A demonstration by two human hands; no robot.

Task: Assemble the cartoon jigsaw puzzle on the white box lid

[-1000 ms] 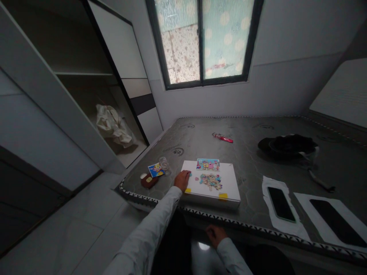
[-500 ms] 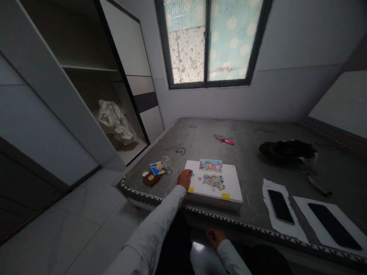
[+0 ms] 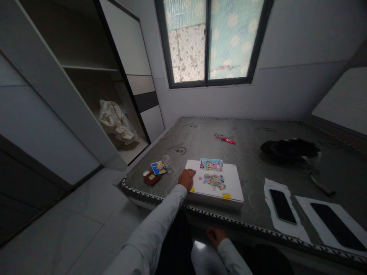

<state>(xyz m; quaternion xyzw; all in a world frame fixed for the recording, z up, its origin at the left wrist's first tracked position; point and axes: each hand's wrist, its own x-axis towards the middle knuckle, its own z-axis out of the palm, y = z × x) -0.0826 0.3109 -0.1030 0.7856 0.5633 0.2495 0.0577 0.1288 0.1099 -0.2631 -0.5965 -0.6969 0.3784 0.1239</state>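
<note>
A bedroom, seemingly in a home: broad grey mattress [image 3: 197, 131], open wardrobe [image 3: 126, 42], dark-framed window [image 3: 207, 49] in a pale wall [image 3: 212, 101].

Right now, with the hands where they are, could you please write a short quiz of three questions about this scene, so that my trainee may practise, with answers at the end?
1. Which of the person's hands is at the white box, left or right?
2. True or false: the picture card lies on the white box, on the far side of the pile of small pieces.
3. Fill the gap: the pale-rimmed phone lies on a ___ sheet.

Key: 1. The left hand. 2. True. 3. White.
</note>
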